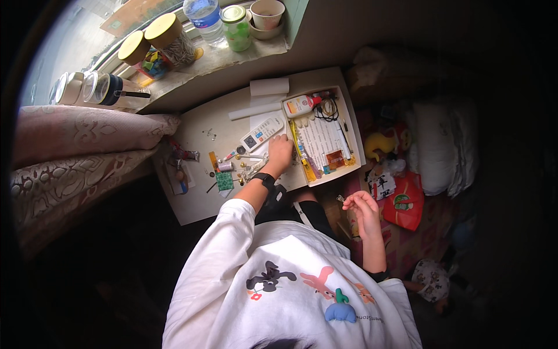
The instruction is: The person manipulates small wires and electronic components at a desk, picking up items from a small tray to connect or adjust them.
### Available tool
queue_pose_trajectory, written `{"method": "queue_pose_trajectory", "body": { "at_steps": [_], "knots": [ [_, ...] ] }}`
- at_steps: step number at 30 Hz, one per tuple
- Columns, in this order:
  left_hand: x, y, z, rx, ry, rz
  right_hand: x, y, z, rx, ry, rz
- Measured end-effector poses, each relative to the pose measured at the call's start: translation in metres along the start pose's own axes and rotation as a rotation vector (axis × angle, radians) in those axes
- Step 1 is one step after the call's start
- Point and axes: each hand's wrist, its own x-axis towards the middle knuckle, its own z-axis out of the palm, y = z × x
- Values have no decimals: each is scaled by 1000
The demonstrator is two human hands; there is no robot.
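Note:
My left hand [280, 154] rests low over the white table [189, 208], its fingers curled in and their tips hidden. It sits between a white remote control [263, 134] and a white box lid or tray [357, 152], beside a cluster of small metal pieces [249, 170]. What it holds, if anything, does not show. Out to the right of the table, my right hand [365, 214] is raised, pinching a small shiny metal piece [340, 198] between thumb and fingertips. That piece is too small to name exactly.
The tray holds a glue bottle [299, 105], a black cable [329, 109], pens and a printed sheet. Left on the table lie a green square [224, 181] and a roll of tape [225, 167]. Jars and a water bottle [206, 22] line the windowsill. A red bag [405, 200] lies right.

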Motion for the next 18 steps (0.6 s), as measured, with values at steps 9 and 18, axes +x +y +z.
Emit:
{"method": "queue_pose_trajectory", "body": {
  "at_steps": [9,18],
  "knots": [
    [-32,6,-64,-926,-32,-222,7,-6,17,-29,-57,-35],
    [-75,49,-203,-947,41,172,22,-26,87,-204,-293,-170]
  ]
}}
